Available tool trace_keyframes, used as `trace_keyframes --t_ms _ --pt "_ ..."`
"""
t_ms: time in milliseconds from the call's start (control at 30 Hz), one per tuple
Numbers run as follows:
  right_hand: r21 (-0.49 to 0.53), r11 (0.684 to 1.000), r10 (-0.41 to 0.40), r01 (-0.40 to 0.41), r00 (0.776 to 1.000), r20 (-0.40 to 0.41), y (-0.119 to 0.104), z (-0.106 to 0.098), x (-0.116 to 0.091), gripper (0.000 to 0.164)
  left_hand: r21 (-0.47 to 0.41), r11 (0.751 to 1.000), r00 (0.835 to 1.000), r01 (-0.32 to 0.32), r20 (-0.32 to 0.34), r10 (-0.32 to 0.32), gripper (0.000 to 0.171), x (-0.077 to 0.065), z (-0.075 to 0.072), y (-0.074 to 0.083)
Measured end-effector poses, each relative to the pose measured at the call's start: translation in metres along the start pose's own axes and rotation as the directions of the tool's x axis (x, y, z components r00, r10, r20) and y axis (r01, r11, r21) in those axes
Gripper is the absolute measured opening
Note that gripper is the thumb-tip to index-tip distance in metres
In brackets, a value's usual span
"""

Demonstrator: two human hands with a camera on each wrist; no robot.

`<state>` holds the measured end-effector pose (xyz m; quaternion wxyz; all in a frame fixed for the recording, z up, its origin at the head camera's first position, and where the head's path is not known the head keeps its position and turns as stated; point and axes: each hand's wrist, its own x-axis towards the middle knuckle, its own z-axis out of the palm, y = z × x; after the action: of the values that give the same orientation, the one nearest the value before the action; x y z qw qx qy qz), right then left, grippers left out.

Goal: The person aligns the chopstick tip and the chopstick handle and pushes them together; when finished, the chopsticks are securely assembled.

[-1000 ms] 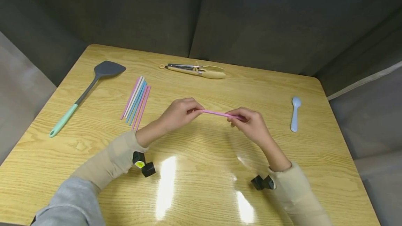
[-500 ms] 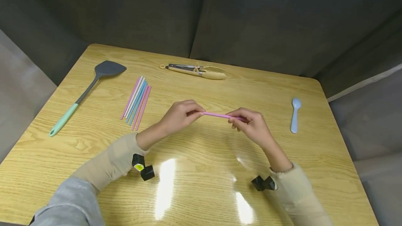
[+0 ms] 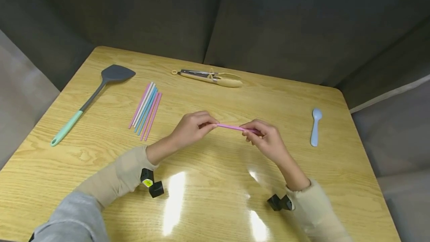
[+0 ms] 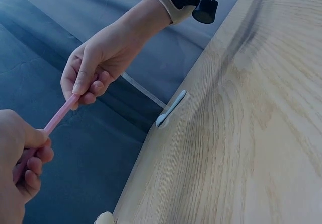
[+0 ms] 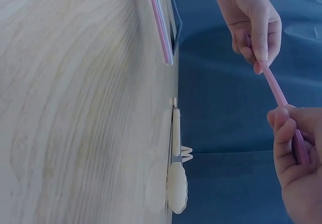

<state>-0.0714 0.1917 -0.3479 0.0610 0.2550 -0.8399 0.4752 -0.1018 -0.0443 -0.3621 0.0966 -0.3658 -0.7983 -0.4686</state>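
Between my two hands a slim pink chopstick (image 3: 230, 126) is held level above the middle of the table. My left hand (image 3: 192, 129) pinches one end with thumb and fingers. The other end runs into my right hand (image 3: 265, 137), which pinches it between thumb and fingertips; the left wrist view shows the same chopstick (image 4: 61, 114) spanning both hands. Part of it is hidden inside each grip. On the table to the left lies a loose row of pink, white and blue chopsticks (image 3: 145, 111), apart from my left hand.
A turner (image 3: 100, 89) with a dark head and mint handle lies at the far left. Cream-coloured tongs (image 3: 209, 78) rest near the back edge. Right of my hands is a light blue spoon (image 3: 315, 127). Dark curtains (image 3: 215, 18) hang behind the wooden table (image 3: 215, 212).
Both hands and the held chopstick have come slightly lower in the head view, and that view has tilted a little. Both grips look the same; the things on the table stay put.
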Motion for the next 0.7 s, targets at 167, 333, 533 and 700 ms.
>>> trace_keyframes --t_ms 167,333,533,700 --pt "-0.043 0.999 -0.018 0.019 1.0 0.02 -0.002 -0.002 0.003 0.012 0.051 0.998 0.999 -0.031 0.032 0.03 0.008 0.001 -0.005 -0.001" --pt "-0.087 0.995 0.047 -0.041 0.997 0.06 -0.003 -0.006 0.006 0.014 0.262 0.961 0.991 -0.084 0.124 0.053 0.01 0.005 -0.017 0.003" --pt "-0.102 0.993 0.067 -0.057 0.992 0.105 -0.002 -0.009 0.006 0.018 0.424 0.897 0.991 -0.125 0.104 0.089 0.009 -0.004 -0.043 0.0" --pt "-0.085 0.993 0.086 -0.078 0.991 0.099 0.003 -0.014 0.001 0.02 0.417 0.909 1.0 0.003 -0.025 0.008 0.01 -0.02 -0.074 -0.016"
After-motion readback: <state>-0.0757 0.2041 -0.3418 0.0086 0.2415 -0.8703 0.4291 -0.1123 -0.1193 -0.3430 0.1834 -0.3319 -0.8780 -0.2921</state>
